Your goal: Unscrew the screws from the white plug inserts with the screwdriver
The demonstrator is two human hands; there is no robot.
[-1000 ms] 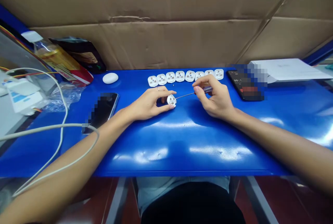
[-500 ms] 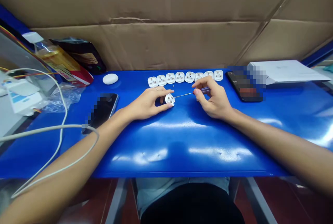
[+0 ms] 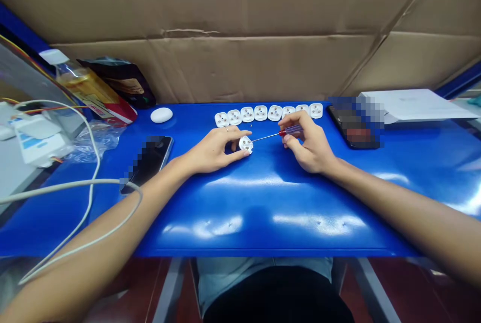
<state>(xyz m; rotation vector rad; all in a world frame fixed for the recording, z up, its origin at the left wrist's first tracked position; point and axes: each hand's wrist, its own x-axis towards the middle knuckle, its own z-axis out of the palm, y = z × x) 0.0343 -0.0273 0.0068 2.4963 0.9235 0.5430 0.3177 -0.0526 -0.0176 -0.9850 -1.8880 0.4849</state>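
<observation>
Apparently mid-screwing, L hand (image 3: 218,148) pinches round white plastic fitting (image 3: 245,144) over glossy blue bench (image 3: 240,203); R hand (image 3: 310,143) holds purple-handled metal screwdriver (image 3: 282,133), w/ tip at fitting's face; next turn prob. needs steady alignment.

No txt legible; bottle label (image 3: 99,110) & R phone screen (image 3: 357,135) too blurry.

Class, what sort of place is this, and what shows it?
Probably a small-parts workshop: a glossy blue table bears a row of white rounded-square plastic pieces, and the right hand holds a slim purple-handled screwdriver to a round white part.
</observation>
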